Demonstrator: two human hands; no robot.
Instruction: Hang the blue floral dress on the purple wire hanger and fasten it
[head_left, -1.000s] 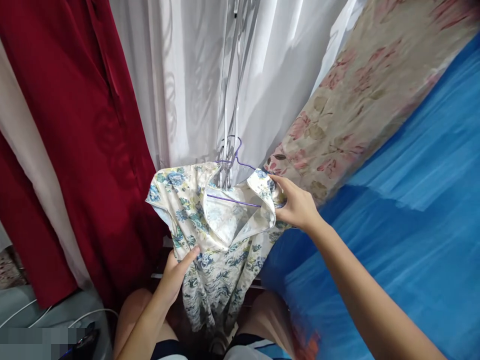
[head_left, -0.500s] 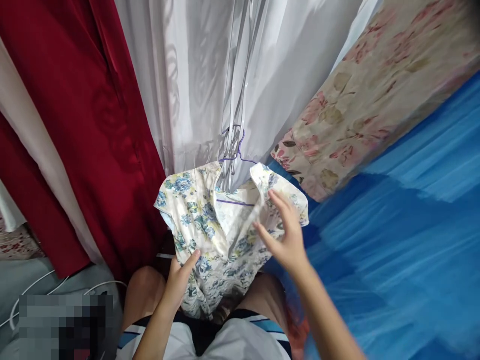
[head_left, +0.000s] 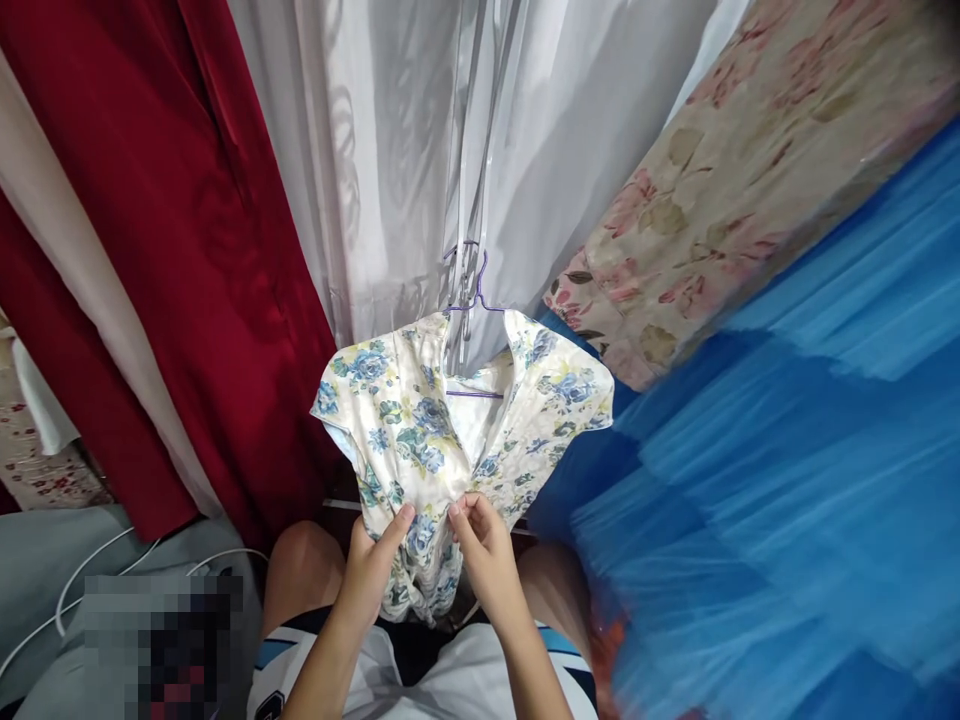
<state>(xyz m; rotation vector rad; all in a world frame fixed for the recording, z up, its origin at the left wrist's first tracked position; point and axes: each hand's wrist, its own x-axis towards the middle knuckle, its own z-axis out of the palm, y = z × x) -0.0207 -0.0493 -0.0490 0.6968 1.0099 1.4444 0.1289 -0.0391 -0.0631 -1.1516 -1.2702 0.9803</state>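
A cream dress (head_left: 427, 415) with blue flowers and green leaves hangs on a purple hanger (head_left: 478, 298). Its V-neck lies open, and the hanger's lower bar shows inside it. My left hand (head_left: 375, 560) grips the dress at its left side, thumb on the front and the other fingers behind the cloth. With bent fingers, my right hand (head_left: 480, 535) pinches the fabric just below the point of the neckline. Below both hands the cloth bunches up above my lap.
White drapes (head_left: 397, 180) with hanging ribbons are behind the dress. Red cloth (head_left: 247, 300) hangs at left, a pink-flowered fabric (head_left: 697, 230) and blue tulle (head_left: 787, 500) at right. White cables (head_left: 75, 585) lie on a grey surface (head_left: 45, 550) at lower left.
My right hand has come down from the right shoulder of the dress to below the neckline and closed on the cloth. The right shoulder now lies smoother and fully in sight.
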